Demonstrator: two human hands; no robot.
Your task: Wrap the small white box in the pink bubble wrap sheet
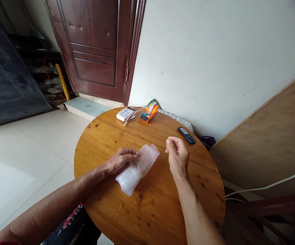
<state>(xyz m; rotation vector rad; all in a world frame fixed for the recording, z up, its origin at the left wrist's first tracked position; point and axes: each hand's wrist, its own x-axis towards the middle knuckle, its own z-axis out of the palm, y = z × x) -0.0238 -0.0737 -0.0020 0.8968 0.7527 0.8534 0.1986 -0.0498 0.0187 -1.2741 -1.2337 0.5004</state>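
A bundle of clear bubble wrap, folded into a long flattened packet, lies slantwise on the round wooden table. My left hand grips its left side near the middle, thumb on top and the other fingers partly hidden. Whatever the wrap may enclose cannot be made out. To the right, apart from the bundle, my right hand is raised over the table. Its fingers are curled in with thumb and forefinger pressed together; anything between them is too small or hidden to name.
Near the table's far edge stand an orange tape dispenser and a white box-shaped device with a white cable. A dark remote control lies at the right edge. Behind are a white wall and a reddish-brown door.
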